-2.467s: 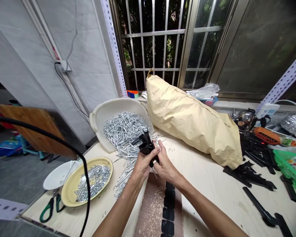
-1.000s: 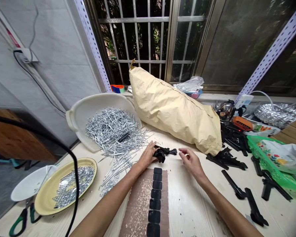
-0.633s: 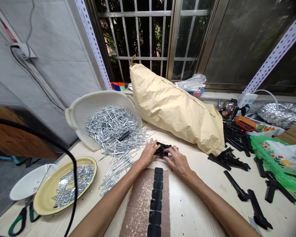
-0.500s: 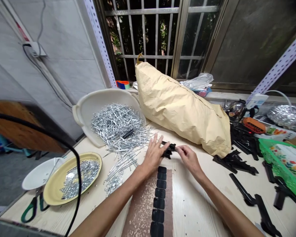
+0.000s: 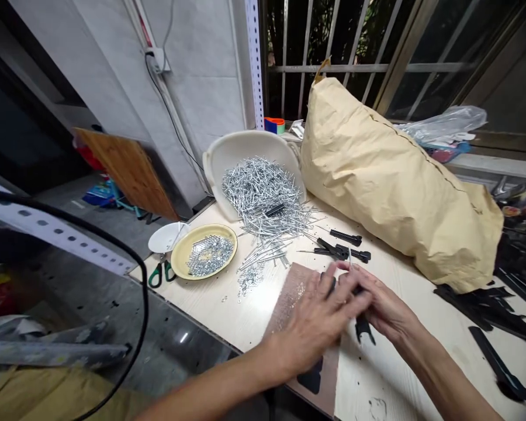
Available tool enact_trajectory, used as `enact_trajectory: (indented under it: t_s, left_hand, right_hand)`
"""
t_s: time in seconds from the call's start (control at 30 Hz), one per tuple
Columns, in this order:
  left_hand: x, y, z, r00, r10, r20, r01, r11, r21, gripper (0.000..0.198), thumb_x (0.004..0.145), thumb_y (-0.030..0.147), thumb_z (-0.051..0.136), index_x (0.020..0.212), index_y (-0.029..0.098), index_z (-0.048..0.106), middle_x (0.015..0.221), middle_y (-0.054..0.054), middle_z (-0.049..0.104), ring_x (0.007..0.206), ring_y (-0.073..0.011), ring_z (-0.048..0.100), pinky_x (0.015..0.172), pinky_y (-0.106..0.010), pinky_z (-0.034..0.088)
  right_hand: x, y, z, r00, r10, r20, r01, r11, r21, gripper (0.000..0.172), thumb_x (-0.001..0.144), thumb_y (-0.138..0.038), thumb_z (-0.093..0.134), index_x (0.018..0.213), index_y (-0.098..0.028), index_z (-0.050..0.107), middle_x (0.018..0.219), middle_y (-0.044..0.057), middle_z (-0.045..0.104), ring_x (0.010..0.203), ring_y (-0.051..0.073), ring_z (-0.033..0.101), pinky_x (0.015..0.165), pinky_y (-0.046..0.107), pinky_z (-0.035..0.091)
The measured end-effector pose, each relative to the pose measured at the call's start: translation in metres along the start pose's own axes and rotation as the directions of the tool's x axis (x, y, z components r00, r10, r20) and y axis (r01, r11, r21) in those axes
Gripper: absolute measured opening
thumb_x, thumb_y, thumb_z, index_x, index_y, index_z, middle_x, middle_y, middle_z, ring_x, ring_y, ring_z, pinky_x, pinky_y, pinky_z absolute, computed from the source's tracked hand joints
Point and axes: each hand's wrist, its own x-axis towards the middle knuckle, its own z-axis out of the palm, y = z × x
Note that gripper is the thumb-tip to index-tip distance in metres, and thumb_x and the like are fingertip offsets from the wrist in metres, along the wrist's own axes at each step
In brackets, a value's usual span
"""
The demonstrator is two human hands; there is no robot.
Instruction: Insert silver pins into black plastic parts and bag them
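One blurred left hand (image 5: 319, 313), fingers spread, overlaps the right hand (image 5: 384, 301), which pinches a forked black part (image 5: 363, 327), likely light, stiff and best held mid-body.

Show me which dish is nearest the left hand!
The yellow dish holding metal bits; the white dish, partly behind it, sits farther from the left hand.
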Motion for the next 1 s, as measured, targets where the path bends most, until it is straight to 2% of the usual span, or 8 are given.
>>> enact_trajectory:
  t_s: [0.07,0.13,0.2,0.27,0.47,0.67,0.9,1.0]
  left_hand:
    - [-0.026,-0.021,0.001,0.976,-0.218,-0.028,0.219,0.975,0.03,0.052,0.085,0.004,0.041,0.134,0.021,0.041,0.144,-0.01,0.036,0.134,-0.0298,0.025,0.101,-0.05,0.036]
    - [-0.05,-0.047,0.003,0.893,-0.449,-0.033,0.45,0.893,0.026,0.035,0.086,0.007,0.042,0.118,0.016,0.057,0.122,-0.012,0.056,0.115,-0.0263,0.047,0.087,-0.043,0.046]
    - [-0.069,-0.07,0.003,0.832,-0.554,0.023,0.553,0.832,0.041,0.023,0.088,0.015,0.044,0.097,0.016,0.066,0.092,-0.009,0.064,0.091,-0.0228,0.055,0.076,-0.037,0.048]
    - [-0.083,-0.087,0.002,0.798,-0.601,0.036,0.596,0.798,0.09,0.022,0.088,0.019,0.046,0.088,0.017,0.068,0.082,-0.008,0.062,0.083,-0.0217,0.053,0.072,-0.035,0.047]
    - [-0.099,-0.103,-0.002,0.786,-0.618,0.019,0.611,0.78,0.139,0.024,0.09,0.022,0.044,0.089,0.016,0.067,0.081,-0.007,0.059,0.081,-0.0205,0.05,0.071,-0.032,0.042]
    - [-0.094,-0.104,0.007,0.842,-0.538,0.035,0.527,0.835,0.161,0.023,0.091,0.024,0.044,0.094,0.021,0.067,0.085,-0.006,0.058,0.085,-0.0201,0.046,0.072,-0.031,0.039]
    - [-0.076,-0.115,0.017,0.891,-0.401,0.215,0.338,0.899,0.278,0.016,0.088,0.019,0.049,0.077,0.018,0.062,0.084,-0.006,0.057,0.083,-0.0219,0.045,0.066,-0.033,0.035]
    - [-0.073,-0.12,0.02,0.906,-0.355,0.23,0.288,0.916,0.278,0.016,0.088,0.014,0.046,0.08,0.017,0.06,0.085,-0.007,0.058,0.083,-0.0223,0.046,0.068,-0.034,0.036]
  right_hand:
    - [0.0,0.0,-0.002,1.0,-0.013,-0.015,0.012,0.997,-0.073,0.046,0.082,-0.051,0.055,0.116,-0.02,0.058,0.089,0.006,0.064,0.045,0.007,0.046,0.039,0.02,0.038]
    - [0.001,0.004,-0.005,0.994,-0.086,-0.07,0.069,0.976,-0.209,0.048,0.084,-0.051,0.052,0.119,-0.02,0.054,0.09,0.005,0.063,0.042,0.005,0.038,0.037,0.02,0.033]
    - [0.0,0.012,-0.006,0.978,-0.175,-0.11,0.127,0.929,-0.348,0.048,0.086,-0.05,0.049,0.123,-0.02,0.05,0.092,0.006,0.064,0.045,0.007,0.04,0.041,0.021,0.037]
    - [-0.002,0.019,-0.005,0.962,-0.243,-0.128,0.162,0.879,-0.448,0.046,0.087,-0.048,0.046,0.125,-0.02,0.045,0.093,0.006,0.065,0.05,0.008,0.046,0.048,0.023,0.041]
    - [-0.013,0.024,-0.001,0.967,-0.239,-0.092,0.14,0.794,-0.591,0.032,0.088,-0.046,0.048,0.107,-0.021,0.054,0.094,0.005,0.066,0.065,0.012,0.057,0.059,0.023,0.046]
    - [-0.022,0.024,0.0,0.96,-0.274,-0.055,0.171,0.731,-0.66,0.03,0.086,-0.044,0.051,0.101,-0.022,0.063,0.091,0.003,0.066,0.076,0.016,0.061,0.057,0.023,0.047]
    - [-0.029,0.022,0.006,0.929,-0.366,0.053,0.303,0.671,-0.677,0.024,0.087,-0.037,0.051,0.099,-0.022,0.065,0.099,0.003,0.067,0.089,0.017,0.063,0.075,0.026,0.05]
    - [-0.029,0.02,0.01,0.919,-0.387,0.073,0.331,0.656,-0.678,0.024,0.087,-0.037,0.051,0.099,-0.022,0.065,0.099,0.004,0.067,0.09,0.019,0.063,0.079,0.029,0.05]
